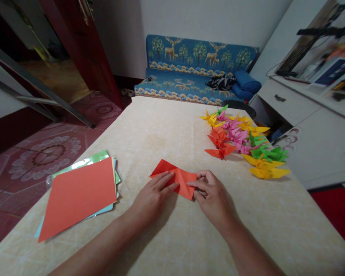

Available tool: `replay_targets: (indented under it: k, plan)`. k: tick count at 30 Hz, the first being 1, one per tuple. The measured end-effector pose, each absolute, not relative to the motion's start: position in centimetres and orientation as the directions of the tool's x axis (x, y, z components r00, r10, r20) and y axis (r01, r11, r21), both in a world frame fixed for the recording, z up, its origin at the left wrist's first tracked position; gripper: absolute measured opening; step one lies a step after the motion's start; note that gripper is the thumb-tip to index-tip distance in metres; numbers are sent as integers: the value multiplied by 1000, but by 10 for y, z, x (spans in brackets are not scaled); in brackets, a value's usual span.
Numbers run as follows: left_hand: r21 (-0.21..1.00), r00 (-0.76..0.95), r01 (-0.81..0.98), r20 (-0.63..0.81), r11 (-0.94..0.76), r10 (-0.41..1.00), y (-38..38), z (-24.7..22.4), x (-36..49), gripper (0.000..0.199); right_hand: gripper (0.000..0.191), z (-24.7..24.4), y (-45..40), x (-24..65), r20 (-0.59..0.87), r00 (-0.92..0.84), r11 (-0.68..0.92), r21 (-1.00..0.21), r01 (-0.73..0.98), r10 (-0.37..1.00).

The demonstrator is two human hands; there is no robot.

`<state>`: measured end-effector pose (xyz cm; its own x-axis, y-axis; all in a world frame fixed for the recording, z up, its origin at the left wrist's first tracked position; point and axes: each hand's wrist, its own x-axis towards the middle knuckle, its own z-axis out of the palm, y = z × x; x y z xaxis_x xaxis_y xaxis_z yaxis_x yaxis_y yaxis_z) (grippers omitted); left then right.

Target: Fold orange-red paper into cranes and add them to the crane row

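A creased, partly folded piece of red paper (184,177) lies on the cloth-covered table (161,126) in front of me. My left hand (153,193) rests on its left part, fingers stretched out flat over the paper. At the right edge my right hand (211,195) pinches the paper between thumb and fingers, with the index finger on top. To the left is a stack of coloured sheets with a red sheet (80,195) on top. Several folded paper cranes in red, pink, yellow and green (235,134) stand at the right.
A clear plastic wrapper with green paper (99,156) pokes out behind the stack. Beyond the table is a blue patterned sofa (186,73). A white cabinet (319,122) stands at the right, a dark red door (83,46) at the back left.
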<state>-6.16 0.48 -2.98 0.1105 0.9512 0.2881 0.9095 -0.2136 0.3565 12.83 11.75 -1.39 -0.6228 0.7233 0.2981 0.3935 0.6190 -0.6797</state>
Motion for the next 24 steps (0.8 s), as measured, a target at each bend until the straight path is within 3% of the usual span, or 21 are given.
replay_targets:
  k: [2,5,12,17,20,24]
  plan:
    - [382,95,901,289,-206,953,4,-29,-63,55,37,-12,119,127,392,-646,721,-582,377,655]
    - [426,75,883,286,-197,955,4,-28,-64,54,38,-13,124,126,467,-688,797,-536,279,555]
    - [509,23,842,299,-180,954,3,-31,-68,47,40,-18,139,123,356,-772,714,-678,173,526]
    - [482,65,850,302,-211,951,4,-29,-70,46,52,-19,141,123,372,-863,851,-512,117,342]
    - [493,82,839,306,-232,948,5,-29,-71,46,47,-21,141,126,348,-909,889,-455,52,231]
    - [562,-2,802,343,-204,939,4,-30,-72,39,28,-21,140,124,370,-865,839,-535,101,339]
